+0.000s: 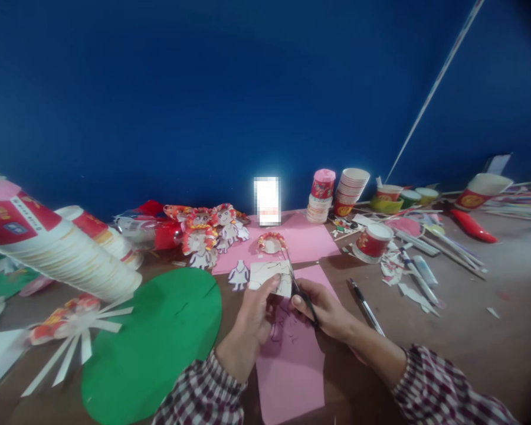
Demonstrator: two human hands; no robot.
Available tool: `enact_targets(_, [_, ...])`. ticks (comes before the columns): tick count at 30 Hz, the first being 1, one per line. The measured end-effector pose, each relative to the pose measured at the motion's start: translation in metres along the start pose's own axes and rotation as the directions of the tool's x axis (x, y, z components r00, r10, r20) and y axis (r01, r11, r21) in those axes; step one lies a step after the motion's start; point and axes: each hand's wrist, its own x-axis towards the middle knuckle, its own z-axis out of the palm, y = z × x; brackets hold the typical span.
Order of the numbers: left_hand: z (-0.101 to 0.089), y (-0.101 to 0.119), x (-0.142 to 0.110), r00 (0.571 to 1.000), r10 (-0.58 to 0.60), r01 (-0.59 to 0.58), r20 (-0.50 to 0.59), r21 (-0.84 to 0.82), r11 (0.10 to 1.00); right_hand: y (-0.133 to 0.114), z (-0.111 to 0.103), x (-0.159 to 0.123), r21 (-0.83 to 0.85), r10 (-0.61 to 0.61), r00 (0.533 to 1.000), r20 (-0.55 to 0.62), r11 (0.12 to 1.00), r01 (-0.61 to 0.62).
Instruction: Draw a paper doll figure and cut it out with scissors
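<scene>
Between the thumb and fingers of my left hand (255, 316) is a small white piece of paper (265, 273) with dark lines drawn on it. My right hand (325, 310) is closed round the black handles of a pair of scissors (308, 304). The blades point up and away, against the paper's right edge. Under my hands lies a pink sheet (292, 378) with dark drawn marks. Just left of the paper rests a white cut-out figure (238, 275) with a purple outline. Beyond the paper sits a round red-and-yellow rimmed piece (272, 242).
A green paper disc (159, 336) and a leaning stack of paper cups (75, 254) lie on the left. Several paper dolls (223, 218) stand behind. At right are a pen (365, 306), a red paper cup (372, 242), paper scraps (393, 265) and a glue tube (425, 270).
</scene>
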Motion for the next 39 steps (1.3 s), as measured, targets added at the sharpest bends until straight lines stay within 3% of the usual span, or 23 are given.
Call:
enact_targets(21, [0.0019,0.0005,-0.0009,0.999,0.013,-0.014,-0.029,-0.063,0.998,-0.0004,-0.0016,0.0001,-0.004,-0.039,0.999,-0.027,0.999,0.038])
enact_targets(39, [0.0006,0.0002,-0.0009,0.999,0.018,-0.020,-0.041,-0.047,0.999,0.0013,-0.0031,-0.0005,-0.028,-0.002,0.999,-0.036,1.000,0.001])
